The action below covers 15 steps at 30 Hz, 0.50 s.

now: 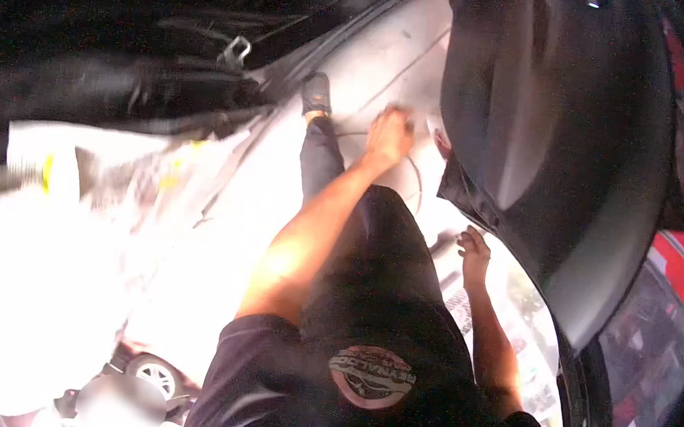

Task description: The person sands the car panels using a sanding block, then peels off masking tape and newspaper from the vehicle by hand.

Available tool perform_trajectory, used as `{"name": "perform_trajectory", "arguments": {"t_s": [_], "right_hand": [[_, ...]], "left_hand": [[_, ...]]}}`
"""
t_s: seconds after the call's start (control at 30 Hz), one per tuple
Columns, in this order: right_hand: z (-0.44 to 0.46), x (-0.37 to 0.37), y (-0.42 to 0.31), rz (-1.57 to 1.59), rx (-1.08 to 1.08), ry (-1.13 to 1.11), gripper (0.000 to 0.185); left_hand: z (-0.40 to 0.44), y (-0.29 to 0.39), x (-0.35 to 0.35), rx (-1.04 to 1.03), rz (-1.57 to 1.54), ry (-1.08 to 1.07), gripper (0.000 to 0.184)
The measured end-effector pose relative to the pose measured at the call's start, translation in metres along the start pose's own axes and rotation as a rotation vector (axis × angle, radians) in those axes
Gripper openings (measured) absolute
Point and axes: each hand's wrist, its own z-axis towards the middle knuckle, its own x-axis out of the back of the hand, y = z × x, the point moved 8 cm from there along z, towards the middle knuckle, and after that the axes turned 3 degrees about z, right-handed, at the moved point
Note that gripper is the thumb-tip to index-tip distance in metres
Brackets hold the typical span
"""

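Note:
My left hand is held out over the pale floor, its fingers curled in. A small dark shape shows at the fingertips, too blurred to name. To the right, my right hand hangs beside the lower edge of a large black curved panel, which looks like a car door's inner side. The fingers of that hand are loosely bent and apart, and I see nothing held in them. Whether it touches the panel is unclear.
A metal loop sits on the dark car body at upper left. My shoe stands on the cracked floor. Red bodywork lies at far right. A car wheel and a person's blurred head appear at lower left.

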Motion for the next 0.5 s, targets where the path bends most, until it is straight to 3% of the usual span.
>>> {"name": "perform_trajectory", "arguments": {"t_s": [0.03, 0.07, 0.1, 0.13, 0.17, 0.27, 0.3, 0.33, 0.43, 0.47, 0.5], "right_hand": [[-0.005, 0.016, -0.002, 0.032, -0.002, 0.036, 0.040], [-0.019, 0.036, -0.007, 0.033, -0.003, 0.047, 0.040], [-0.033, 0.049, -0.027, 0.000, -0.012, 0.056, 0.040], [-0.045, 0.057, -0.042, -0.029, 0.013, 0.087, 0.040], [-0.055, 0.074, -0.069, -0.057, 0.025, 0.110, 0.039], [-0.018, 0.054, -0.140, -0.143, 0.017, 0.142, 0.034], [-0.066, 0.103, -0.067, -0.054, 0.175, 0.218, 0.033], [-0.139, 0.130, -0.055, -0.048, 0.160, 0.238, 0.032], [-0.124, 0.133, -0.080, -0.145, 0.176, 0.251, 0.024], [-0.122, 0.137, -0.094, -0.332, 0.156, 0.323, 0.022], [-0.102, 0.149, -0.079, -0.235, 0.132, 0.351, 0.023]], "left_hand": [[-0.026, -0.039, -0.026, 0.076, 0.056, -0.132, 0.031], [-0.068, -0.032, -0.012, 0.256, 0.120, -0.197, 0.029], [-0.095, -0.057, -0.029, 0.164, 0.033, -0.270, 0.027], [-0.124, -0.065, -0.019, 0.227, 0.110, -0.362, 0.025], [-0.142, -0.057, -0.002, 0.257, 0.043, -0.255, 0.025], [-0.119, -0.110, 0.023, 0.264, 0.009, -0.259, 0.024], [-0.172, -0.088, -0.001, 0.097, 0.071, -0.130, 0.023], [-0.243, -0.064, 0.021, 0.093, 0.118, -0.114, 0.023], [-0.224, -0.073, 0.047, 0.137, 0.209, -0.175, 0.021], [-0.216, -0.105, 0.037, 0.076, 0.347, -0.043, 0.019], [-0.212, -0.079, 0.072, 0.046, 0.309, 0.026, 0.020]]}}
